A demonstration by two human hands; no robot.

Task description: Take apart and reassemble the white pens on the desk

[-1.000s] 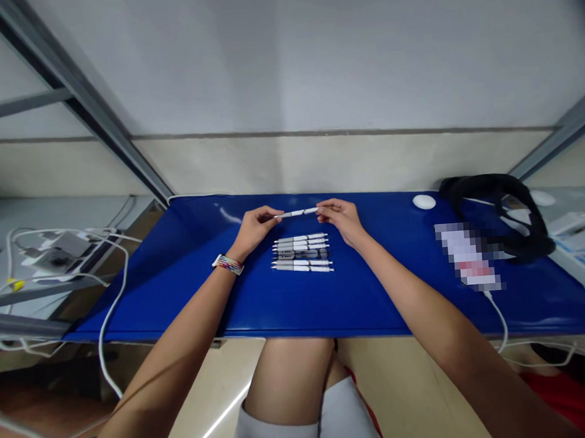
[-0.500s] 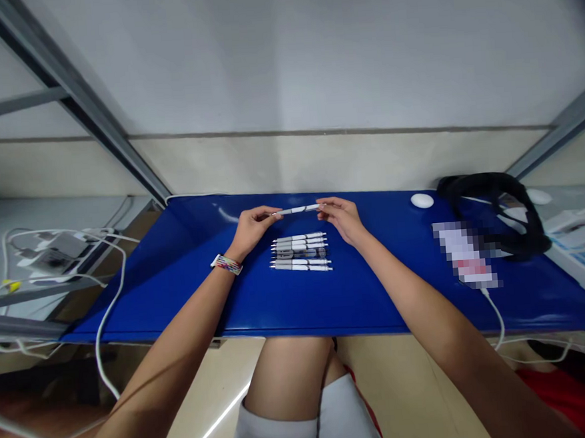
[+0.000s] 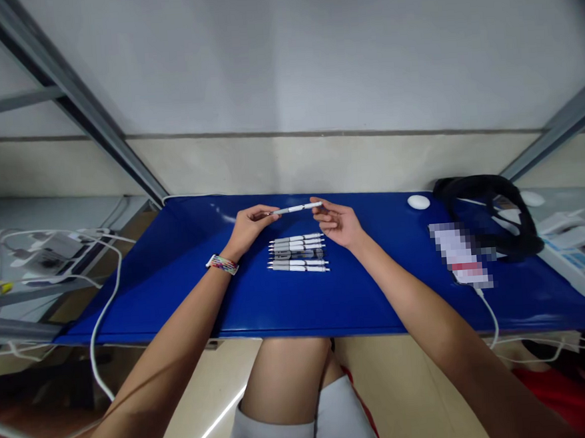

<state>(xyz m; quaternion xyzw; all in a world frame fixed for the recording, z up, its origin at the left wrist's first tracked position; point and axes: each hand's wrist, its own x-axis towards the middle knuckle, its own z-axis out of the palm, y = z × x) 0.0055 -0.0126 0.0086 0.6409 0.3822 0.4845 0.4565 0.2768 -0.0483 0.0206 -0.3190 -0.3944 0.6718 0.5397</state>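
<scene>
A white-and-grey pen (image 3: 296, 209) is held level above the blue tabletop (image 3: 298, 305), near its back edge. My left hand (image 3: 253, 228) pinches the grey tip end between thumb and fingers. At the white push-button end is my right hand (image 3: 340, 222), thumb and fingertips against the pen, the other fingers loosely curled. Just below, several similar pens (image 3: 299, 263) lie side by side in a row, tips to the left. Within that row are darker, clear-barrelled pens (image 3: 297, 253). Part of the held pen's tip is hidden by my left fingers.
To the right are a white oval object (image 3: 418, 202), a black headband-like strap (image 3: 528, 222) and a blurred-out phone-like device (image 3: 459, 254) on a white cable (image 3: 492, 318). Metal frame posts (image 3: 100, 125) rise on both sides. Power strips and cables (image 3: 49, 252) lie at the left.
The pen now tilts slightly, with its right end a little higher. My right hand's fingers have shifted and opened somewhat around that end. The row of pens keeps its arrangement.
</scene>
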